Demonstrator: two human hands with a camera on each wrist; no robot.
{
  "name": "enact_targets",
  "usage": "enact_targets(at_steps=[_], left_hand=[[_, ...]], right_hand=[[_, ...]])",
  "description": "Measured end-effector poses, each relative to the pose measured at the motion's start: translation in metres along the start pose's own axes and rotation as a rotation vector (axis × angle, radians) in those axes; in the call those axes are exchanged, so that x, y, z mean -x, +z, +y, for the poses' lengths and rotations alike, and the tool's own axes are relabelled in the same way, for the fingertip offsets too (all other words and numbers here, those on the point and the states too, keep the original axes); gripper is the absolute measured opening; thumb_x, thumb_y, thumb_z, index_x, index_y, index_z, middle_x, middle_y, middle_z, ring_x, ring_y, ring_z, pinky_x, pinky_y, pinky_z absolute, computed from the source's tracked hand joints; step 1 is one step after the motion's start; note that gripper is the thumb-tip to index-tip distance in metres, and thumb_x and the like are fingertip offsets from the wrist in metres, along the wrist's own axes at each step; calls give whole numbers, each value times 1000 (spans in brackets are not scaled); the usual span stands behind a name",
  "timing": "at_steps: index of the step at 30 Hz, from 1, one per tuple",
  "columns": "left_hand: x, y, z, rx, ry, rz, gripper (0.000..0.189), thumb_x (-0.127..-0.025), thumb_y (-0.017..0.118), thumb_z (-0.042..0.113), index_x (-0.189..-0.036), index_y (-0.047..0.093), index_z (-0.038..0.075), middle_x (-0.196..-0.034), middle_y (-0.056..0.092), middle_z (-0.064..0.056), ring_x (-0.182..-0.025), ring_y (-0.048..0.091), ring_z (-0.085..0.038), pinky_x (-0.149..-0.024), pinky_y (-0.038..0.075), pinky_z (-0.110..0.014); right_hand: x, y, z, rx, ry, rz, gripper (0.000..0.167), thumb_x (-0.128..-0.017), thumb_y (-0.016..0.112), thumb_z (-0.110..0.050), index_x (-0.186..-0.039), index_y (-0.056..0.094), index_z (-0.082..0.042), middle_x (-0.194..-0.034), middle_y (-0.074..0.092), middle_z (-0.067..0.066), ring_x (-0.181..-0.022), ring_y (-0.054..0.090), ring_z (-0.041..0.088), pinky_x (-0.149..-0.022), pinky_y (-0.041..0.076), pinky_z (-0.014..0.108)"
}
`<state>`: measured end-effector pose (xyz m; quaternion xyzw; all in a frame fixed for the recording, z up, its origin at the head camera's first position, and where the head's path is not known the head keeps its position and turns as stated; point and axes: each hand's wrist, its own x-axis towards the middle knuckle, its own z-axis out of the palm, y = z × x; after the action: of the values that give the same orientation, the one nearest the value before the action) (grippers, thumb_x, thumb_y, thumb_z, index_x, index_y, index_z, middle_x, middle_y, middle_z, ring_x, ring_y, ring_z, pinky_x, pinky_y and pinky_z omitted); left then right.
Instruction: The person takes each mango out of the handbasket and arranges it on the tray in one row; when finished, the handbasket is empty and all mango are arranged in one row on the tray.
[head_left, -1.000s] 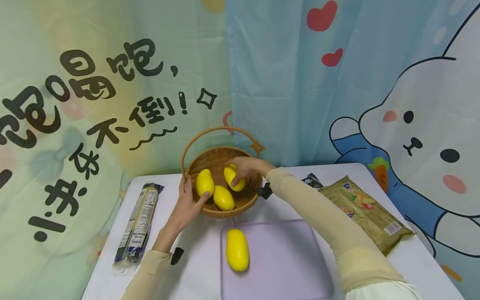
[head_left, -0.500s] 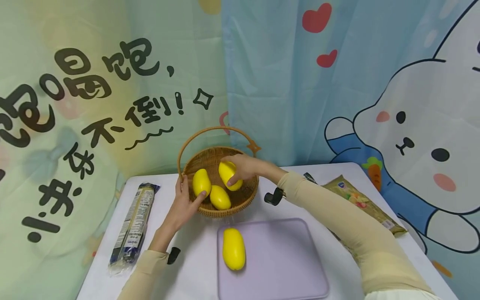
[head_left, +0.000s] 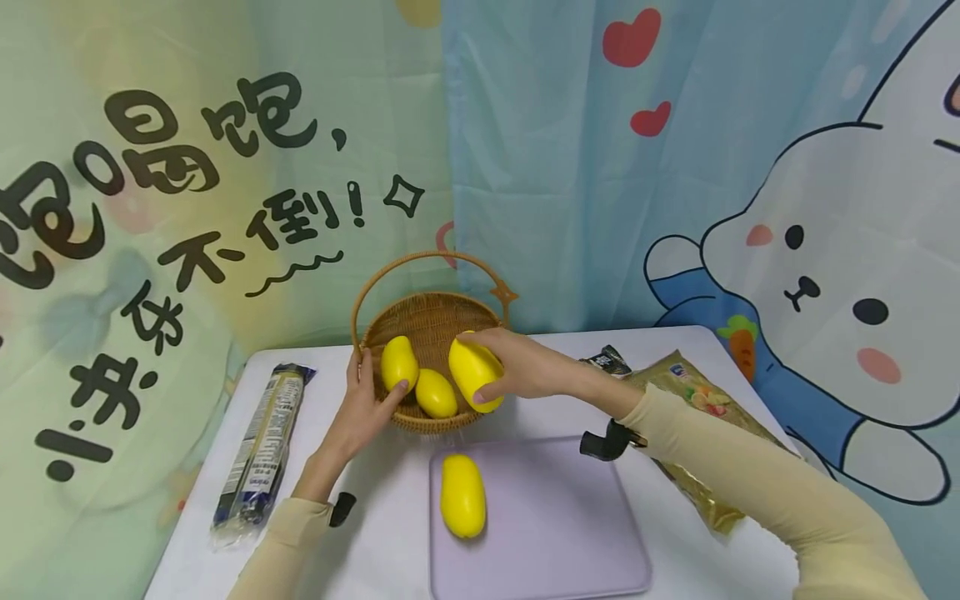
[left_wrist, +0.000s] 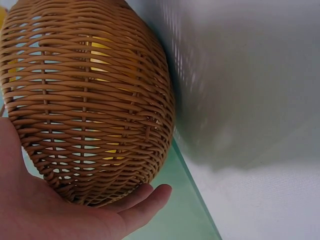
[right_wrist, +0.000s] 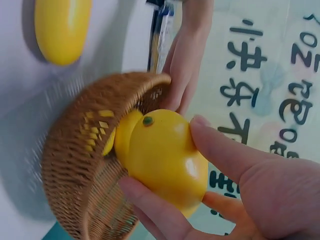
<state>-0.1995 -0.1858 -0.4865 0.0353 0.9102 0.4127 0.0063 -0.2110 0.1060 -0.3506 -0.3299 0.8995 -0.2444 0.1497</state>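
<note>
My right hand (head_left: pixel 528 365) grips a yellow mango (head_left: pixel 474 371) at the front right of the wicker basket (head_left: pixel 442 310). In the right wrist view its thumb and fingers clasp this mango (right_wrist: pixel 167 155), which has a small green stem spot. With the left hand (head_left: pixel 367 417) I hold the basket's left side, thumb over the rim and fingers along the outer wall (left_wrist: pixel 90 105). Inside the basket lie two more mangoes, one on the left (head_left: pixel 399 363) and one at the front (head_left: pixel 437 393). Another mango (head_left: pixel 462 497) rests on the left part of the lilac tray (head_left: pixel 562 517).
A long clear-wrapped packet (head_left: pixel 262 450) lies on the white table's left side. At right, a gold bag (head_left: pixel 697 483) is partly covered by my right sleeve, with a small black packet (head_left: pixel 609 360) behind it. A printed curtain (head_left: pixel 525 167) hangs behind the table.
My right hand has lifted the mango from inside the basket and brought it right and forward to the rim. The left hand keeps its hold on the basket; the view has shifted slightly.
</note>
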Motion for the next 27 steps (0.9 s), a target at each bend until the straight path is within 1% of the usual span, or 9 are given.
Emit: enact_targets(at_steps=[3, 6, 12, 19, 27], left_hand=[[0, 0, 0, 0, 1, -2, 103, -99, 51, 63, -163, -7, 7, -168, -19, -20, -148, 27, -51, -115, 34, -63], [0, -1, 0, -1, 0, 1, 103, -99, 52, 61, -163, -6, 6, -168, -17, -21, -148, 27, -52, -114, 34, -63], [-1, 0, 1, -13, -3, 8, 102, -99, 53, 60, -163, -6, 5, -168, -17, -22, -147, 29, -52, -114, 35, -63], [0, 0, 1, -3, -1, 8, 103, -99, 53, 60, -163, -6, 6, -168, -17, -21, -145, 32, -52, -113, 37, -63], [0, 0, 0, 6, -2, 2, 104, -98, 52, 63, -163, -7, 7, -168, -17, -19, -147, 30, -51, -114, 35, -63]], right_hand=[[21, 7, -1, -37, 11, 29, 88, -86, 83, -31, -159, 36, -14, -159, 41, 11, -147, 37, 32, -117, 37, 50], [38, 13, -2, -66, 17, 64, 89, -85, 84, -31, -159, 36, -16, -159, 40, 13, -147, 38, 34, -117, 37, 53], [60, 27, -2, -117, 54, 105, 88, -85, 84, -31, -158, 37, -18, -157, 41, 15, -140, 46, 33, -113, 42, 53], [76, 50, 5, -202, 115, 113, 88, -85, 84, -32, -158, 37, -20, -159, 37, 16, -139, 47, 33, -111, 44, 54], [83, 97, 23, -292, 177, 72, 87, -84, 85, -30, -157, 40, -15, -157, 40, 17, -138, 47, 33, -113, 40, 56]])
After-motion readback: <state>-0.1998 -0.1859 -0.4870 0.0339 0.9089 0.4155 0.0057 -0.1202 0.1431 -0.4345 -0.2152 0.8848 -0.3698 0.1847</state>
